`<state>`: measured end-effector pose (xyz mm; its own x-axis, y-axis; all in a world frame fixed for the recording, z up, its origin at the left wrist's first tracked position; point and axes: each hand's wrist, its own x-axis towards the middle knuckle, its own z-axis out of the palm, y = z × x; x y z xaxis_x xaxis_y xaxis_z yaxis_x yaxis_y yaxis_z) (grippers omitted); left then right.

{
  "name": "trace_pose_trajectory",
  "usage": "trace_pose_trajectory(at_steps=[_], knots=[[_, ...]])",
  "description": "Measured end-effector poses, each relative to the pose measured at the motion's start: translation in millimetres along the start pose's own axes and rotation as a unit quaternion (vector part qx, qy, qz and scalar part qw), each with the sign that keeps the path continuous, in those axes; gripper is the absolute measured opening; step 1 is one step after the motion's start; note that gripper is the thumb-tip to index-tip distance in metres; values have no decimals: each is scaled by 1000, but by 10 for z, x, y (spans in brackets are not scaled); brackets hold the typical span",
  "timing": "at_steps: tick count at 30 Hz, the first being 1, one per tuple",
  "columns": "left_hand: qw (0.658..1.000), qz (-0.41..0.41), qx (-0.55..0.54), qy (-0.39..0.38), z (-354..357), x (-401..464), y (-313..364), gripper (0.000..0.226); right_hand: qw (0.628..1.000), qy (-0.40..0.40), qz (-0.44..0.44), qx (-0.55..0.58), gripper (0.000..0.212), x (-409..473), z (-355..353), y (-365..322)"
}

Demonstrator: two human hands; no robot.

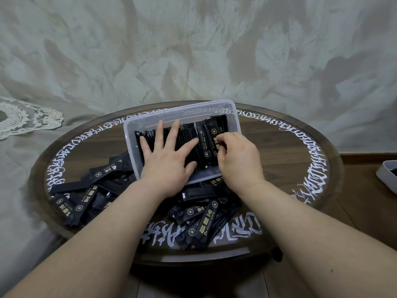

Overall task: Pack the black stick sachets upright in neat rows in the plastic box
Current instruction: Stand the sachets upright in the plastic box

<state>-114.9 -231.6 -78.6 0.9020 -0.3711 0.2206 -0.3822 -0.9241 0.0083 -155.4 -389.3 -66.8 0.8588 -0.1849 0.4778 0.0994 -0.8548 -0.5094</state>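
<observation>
I see round lettered table (pixel 279 151), grey wall | left hand (pixel 167 160) flat on boxed sachets (pixel 184 136) | right hand (pixel 238 160) pinches sachet (pixel 211 140), fingertips hidden | plastic box (pixel 133 147)

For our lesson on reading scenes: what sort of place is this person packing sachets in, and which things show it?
Probably a home room, not a workshop. A round wooden table with white script stands by draped fabric, with a lace doily nearby and wood flooring.
</observation>
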Motion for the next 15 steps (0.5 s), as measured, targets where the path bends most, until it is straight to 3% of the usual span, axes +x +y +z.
trace_pose_trajectory(at_steps=[5,15], knots=[[1000,-5,12,3,1,-22,8,61,996,-64,17,-58,31,11,13,-51],[1000,-9,15,-3,-9,-39,-22,62,988,-109,66,-86,34,76,26,-82]])
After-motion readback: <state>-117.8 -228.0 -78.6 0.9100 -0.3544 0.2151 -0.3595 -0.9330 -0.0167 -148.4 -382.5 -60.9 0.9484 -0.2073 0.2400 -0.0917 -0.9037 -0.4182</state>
